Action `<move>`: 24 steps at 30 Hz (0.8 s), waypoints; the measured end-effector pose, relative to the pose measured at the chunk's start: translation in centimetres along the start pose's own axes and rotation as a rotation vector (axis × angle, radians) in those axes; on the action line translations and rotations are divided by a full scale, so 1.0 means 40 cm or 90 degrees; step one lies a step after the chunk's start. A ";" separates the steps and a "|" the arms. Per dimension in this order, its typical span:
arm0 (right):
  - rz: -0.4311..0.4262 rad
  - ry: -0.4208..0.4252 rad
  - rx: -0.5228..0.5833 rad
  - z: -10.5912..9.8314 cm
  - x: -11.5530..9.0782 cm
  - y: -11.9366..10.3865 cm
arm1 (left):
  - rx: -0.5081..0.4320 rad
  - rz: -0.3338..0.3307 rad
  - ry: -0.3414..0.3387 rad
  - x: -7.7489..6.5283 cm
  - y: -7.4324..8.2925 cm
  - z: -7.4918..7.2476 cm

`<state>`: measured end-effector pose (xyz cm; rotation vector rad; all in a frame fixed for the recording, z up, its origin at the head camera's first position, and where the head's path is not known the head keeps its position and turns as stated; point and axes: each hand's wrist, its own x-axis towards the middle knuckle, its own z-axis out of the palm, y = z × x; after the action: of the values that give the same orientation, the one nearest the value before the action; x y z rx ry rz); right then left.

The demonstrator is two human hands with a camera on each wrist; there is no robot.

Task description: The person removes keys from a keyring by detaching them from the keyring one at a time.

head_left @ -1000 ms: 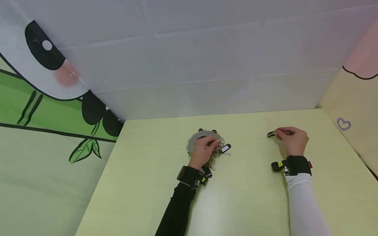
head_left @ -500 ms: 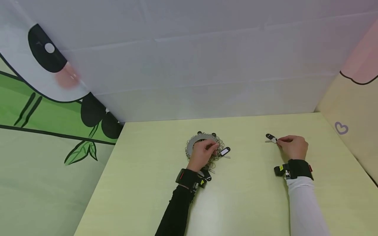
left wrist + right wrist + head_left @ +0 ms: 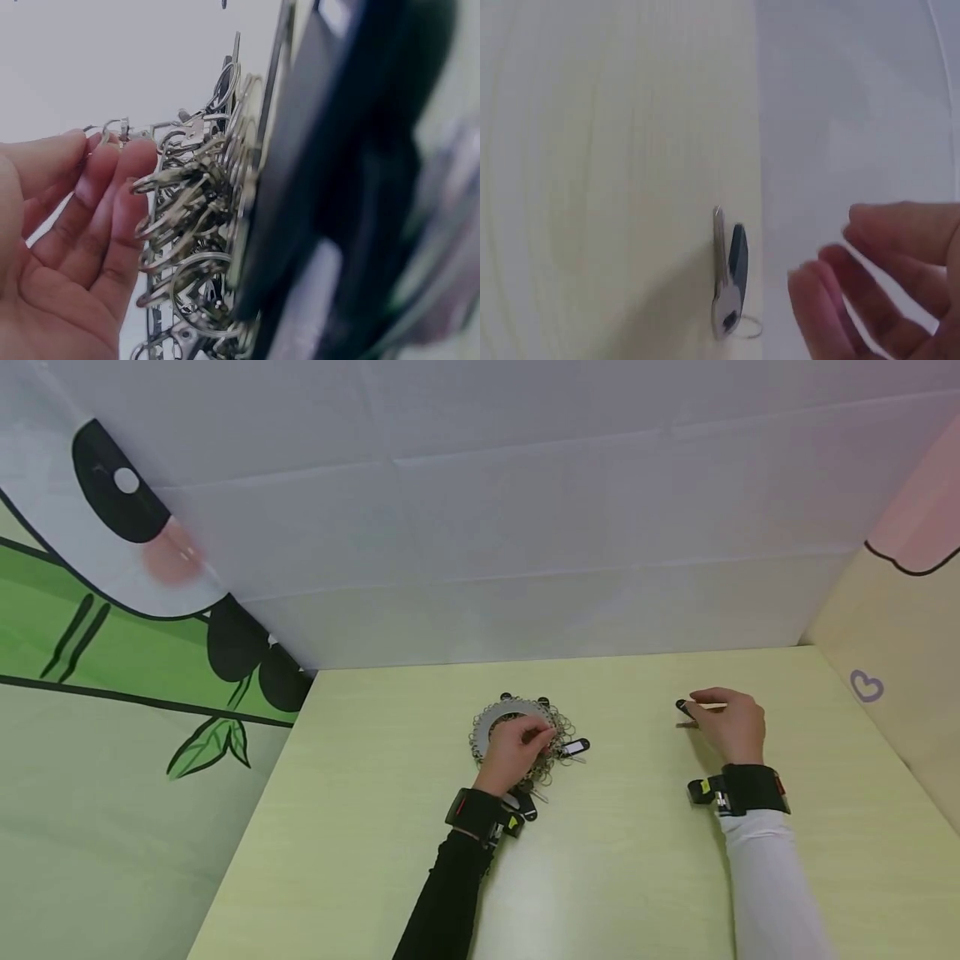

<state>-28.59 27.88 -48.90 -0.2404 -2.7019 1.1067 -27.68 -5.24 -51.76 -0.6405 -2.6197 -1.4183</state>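
Observation:
My left hand [image 3: 513, 752] is over a round grey disc [image 3: 487, 727] fringed with metal rings. In the left wrist view, the thumb and forefinger pinch a small metal ring [image 3: 107, 133] at the edge of the bundle of rings [image 3: 199, 187]. On the right part of the table lie a silver key [image 3: 724, 307] and a black tag [image 3: 739, 259], joined by a thin ring [image 3: 750, 327]. Beside them hovers my right hand [image 3: 727, 727], its thumb and fingers spread apart and holding nothing. In the head view that hand partly covers the key and tag.
A black tag with a white label [image 3: 576, 747] sticks out from the bundle's right side, and another black tag [image 3: 525, 806] lies at its near edge. The pale table [image 3: 360, 793] ends at a white back wall [image 3: 480, 602]; a cream side wall [image 3: 892, 635] borders its right.
My right hand has let go of the key and tag, and its fingers have parted. The labelled tag at the bundle's right has turned slightly. My left hand has kept its pinch.

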 end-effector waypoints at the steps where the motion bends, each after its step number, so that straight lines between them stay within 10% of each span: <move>1: -0.031 -0.018 0.006 0.014 -0.019 -0.013 | 0.003 0.000 -0.008 -0.011 -0.001 -0.003; 10: -0.226 -0.297 0.026 0.205 -0.199 -0.172 | 0.045 0.017 -0.052 -0.096 -0.020 -0.031; 17: -0.318 -0.243 -0.109 0.281 -0.227 -0.199 | 0.075 0.037 -0.046 -0.097 -0.023 -0.026; 24: -0.262 -0.267 -0.093 0.285 -0.239 -0.207 | 0.083 0.028 -0.052 -0.096 -0.018 -0.019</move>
<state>-22.86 12.21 -52.26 0.5670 -2.9905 0.9150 -24.57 -7.41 -52.96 -0.7494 -2.7132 -1.2233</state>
